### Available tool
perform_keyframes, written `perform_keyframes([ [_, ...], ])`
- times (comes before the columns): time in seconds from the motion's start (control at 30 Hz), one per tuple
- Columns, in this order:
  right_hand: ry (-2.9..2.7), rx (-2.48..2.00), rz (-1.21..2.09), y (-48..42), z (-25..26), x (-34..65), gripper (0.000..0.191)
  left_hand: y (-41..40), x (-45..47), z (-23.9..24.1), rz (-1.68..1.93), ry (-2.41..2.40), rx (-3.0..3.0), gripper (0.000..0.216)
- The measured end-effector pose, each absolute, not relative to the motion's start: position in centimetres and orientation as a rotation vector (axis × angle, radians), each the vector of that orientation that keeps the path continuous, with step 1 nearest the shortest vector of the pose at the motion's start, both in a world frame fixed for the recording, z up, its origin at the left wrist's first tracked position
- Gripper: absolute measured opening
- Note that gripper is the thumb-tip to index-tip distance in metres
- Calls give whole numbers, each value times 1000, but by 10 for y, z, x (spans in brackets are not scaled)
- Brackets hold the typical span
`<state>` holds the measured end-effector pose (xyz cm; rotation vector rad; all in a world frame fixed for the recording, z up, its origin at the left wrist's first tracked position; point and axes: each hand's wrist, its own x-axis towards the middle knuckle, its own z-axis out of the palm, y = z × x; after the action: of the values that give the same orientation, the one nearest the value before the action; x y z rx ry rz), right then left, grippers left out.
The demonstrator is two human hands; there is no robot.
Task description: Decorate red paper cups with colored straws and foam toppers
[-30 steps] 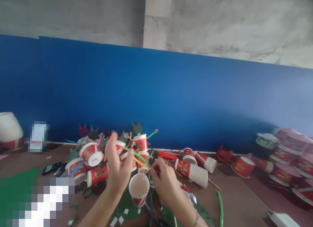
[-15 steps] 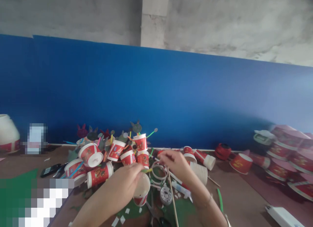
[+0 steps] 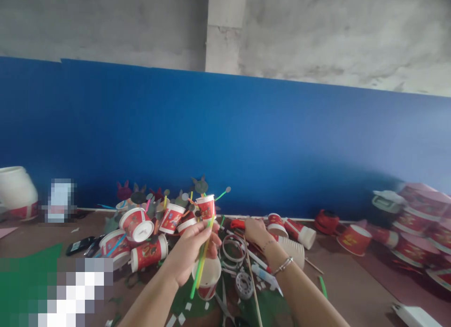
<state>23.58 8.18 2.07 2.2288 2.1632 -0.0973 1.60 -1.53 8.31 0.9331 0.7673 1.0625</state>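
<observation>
My left hand is closed around a green straw and a yellow straw, which slant downward from its fingers. Just beneath them a red-and-white paper cup stands with its mouth facing up. My right hand reaches to the back of the table, its fingers curled at a red object whose kind I cannot make out. The fingertips are partly hidden. Rolls of tape lie between both forearms.
Red paper cups with straws are heaped at the left. Scissors, a white tape reel, a wooden stick, a glue tube and stacked cups lie in front. A blue panel stands behind the table.
My left hand has moved off the paper cup's rim and now holds the green and yellow straws. My right hand has moved right, away from the tape rolls, to the red object.
</observation>
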Motion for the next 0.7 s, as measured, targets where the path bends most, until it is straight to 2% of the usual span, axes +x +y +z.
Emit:
perform_keyframes([
  [0.13,2187,2202,-73,80,30,236,21,-11,21,75,1106,720,725,9],
  [0.27,2203,2272,-50,65,49,241,31,-9,26,71,1141,694,636,8],
  [0.4,2208,2436,-90,33,70,236,23,-9,31,67,1163,749,541,9],
  [0.43,2313,2599,-256,24,73,230,19,-9,33,66,1172,765,531,9],
  [0.5,2654,2670,-928,8,75,212,18,-9,36,63,1200,787,521,9],
  [0.57,2681,2398,-1736,-5,71,190,17,-10,38,61,1234,794,527,9],
  [0.6,2624,2266,-1979,-9,68,180,16,-10,39,61,1250,792,528,10],
  [0.7,2550,2233,-2121,-12,55,161,13,-11,40,61,1288,767,488,9],
])
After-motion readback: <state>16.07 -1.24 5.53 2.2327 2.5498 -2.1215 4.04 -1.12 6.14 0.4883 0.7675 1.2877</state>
